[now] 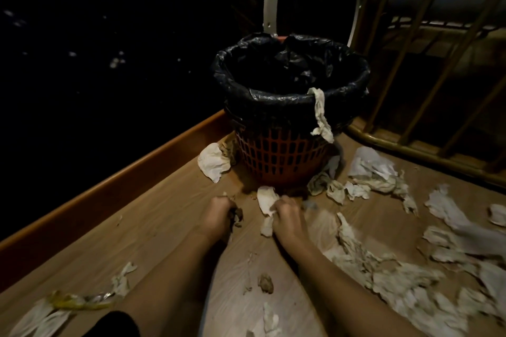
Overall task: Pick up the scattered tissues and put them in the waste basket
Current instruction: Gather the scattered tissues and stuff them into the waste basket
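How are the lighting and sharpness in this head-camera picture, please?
Head view: the upper left is nearly black; the waste basket, the left hand gripping a brown scrap and the right hand gripping a white tissue are lit and sharp; the tissues at lower right smear with motion blur.

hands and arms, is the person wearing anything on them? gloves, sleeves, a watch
No gloves on the left hand or right hand. The left forearm and right forearm are bare, with no watch or bracelet at the wrists. Dark fabric shows by the left elbow; whether it is a sleeve is unclear. Too dim to judge rings.
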The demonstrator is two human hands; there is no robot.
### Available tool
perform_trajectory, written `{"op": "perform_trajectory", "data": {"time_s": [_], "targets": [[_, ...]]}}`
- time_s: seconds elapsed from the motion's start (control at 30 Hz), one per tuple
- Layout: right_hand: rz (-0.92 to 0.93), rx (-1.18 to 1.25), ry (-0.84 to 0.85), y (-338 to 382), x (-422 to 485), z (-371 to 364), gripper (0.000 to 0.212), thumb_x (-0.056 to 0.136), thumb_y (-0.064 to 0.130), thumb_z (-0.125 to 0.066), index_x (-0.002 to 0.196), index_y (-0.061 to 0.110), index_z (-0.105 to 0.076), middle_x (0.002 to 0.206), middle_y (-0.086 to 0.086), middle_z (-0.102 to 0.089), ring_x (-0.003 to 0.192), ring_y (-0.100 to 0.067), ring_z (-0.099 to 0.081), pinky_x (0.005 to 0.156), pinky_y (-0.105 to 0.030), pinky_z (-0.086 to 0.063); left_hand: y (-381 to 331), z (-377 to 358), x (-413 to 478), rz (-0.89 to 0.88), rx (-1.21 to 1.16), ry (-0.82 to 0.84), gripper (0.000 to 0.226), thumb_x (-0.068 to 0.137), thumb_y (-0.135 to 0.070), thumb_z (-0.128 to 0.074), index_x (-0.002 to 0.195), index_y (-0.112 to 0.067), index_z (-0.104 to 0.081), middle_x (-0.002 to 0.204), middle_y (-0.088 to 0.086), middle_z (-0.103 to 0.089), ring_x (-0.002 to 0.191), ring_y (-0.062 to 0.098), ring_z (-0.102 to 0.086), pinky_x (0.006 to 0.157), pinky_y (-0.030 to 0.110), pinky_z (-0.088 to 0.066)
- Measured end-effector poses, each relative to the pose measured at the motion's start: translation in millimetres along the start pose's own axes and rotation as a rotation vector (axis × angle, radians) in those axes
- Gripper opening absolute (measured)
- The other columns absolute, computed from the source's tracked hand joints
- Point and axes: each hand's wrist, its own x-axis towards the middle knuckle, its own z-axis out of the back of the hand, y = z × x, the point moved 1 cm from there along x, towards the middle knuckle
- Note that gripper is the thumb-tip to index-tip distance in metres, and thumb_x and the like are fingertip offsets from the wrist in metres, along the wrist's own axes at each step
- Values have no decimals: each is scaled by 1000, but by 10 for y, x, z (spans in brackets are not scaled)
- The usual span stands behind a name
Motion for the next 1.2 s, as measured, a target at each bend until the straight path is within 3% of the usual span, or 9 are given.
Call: {"op": "perform_trajectory", "data": {"time_s": [0.2,0.33,0.4,0.53,0.7,0.83,0.93,1.07,1.2], "targets": [[219,-56,178,374,259,-239,40,82,-12,-43,115,7,-58,128,-14,-52,117,-32,-43,94,-38,-42,200,148,-360,-28,91,-62,28,76,1,-53,93,-12,-71,89,8,-70,81,22,-65,73,29,-50],[226,-104,178,361,43,-281,24,79,-11,-50,96,0,-63,106,-18,-60,105,-30,-51,74,-33,-41,245,135,-626,-72,109,-94,25,82,-3,-53,99,-12,-68,92,8,-65,81,18,-59,68,17,-41],[158,-33,183,310,-75,-231,24,79,-10,-52,94,1,-67,101,-20,-64,100,-32,-57,71,-30,-42,253,151,-732,-69,102,-109,24,81,0,-54,96,-12,-68,89,10,-66,80,20,-60,71,22,-46],[-7,85,217,316,-286,-47,25,86,-1,-54,101,9,-71,117,-14,-66,106,-24,-61,91,-29,-48,228,133,-868,-66,60,-117,35,75,7,-48,94,-14,-69,92,10,-67,84,22,-60,74,34,-49],[326,-5,376,491,-1105,55,21,89,14,-50,105,12,-64,113,-10,-56,104,-24,-48,88,-33,-43,-7,-46,-1132,-83,8,-167,29,74,6,-54,90,-12,-70,89,12,-65,82,26,-58,65,26,-36],[50,87,324,440,-1061,160,23,84,1,-49,87,9,-70,100,-18,-67,88,-28,-62,71,-28,-49,-137,-176,-1433,-50,-60,-215,34,73,6,-53,94,-14,-70,93,12,-69,84,27,-63,67,22,-38],[-149,171,242,430,-971,342,29,85,-4,-50,81,10,-75,106,-15,-70,98,-24,-64,76,-25,-49,-246,-286,-1694,-81,-100,-152,38,73,5,-50,99,-18,-68,101,9,-68,91,25,-63,71,24,-44],[27,136,328,430,-1305,522,14,82,7,-59,92,7,-69,103,-15,-66,94,-23,-62,76,-32,-50,-428,-594,-2078,-157,-139,-147,35,80,-10,-46,109,-22,-61,116,5,-59,98,21,-59,85,26,-48],[268,-37,287,223,-1961,280,24,84,13,-50,105,12,-61,113,-10,-57,105,-28,-50,89,-34,-43,-502,-987,-2373,-281,-25,-201,25,83,-22,-46,106,-19,-57,120,5,-54,106,24,-48,93,33,-46]]}}
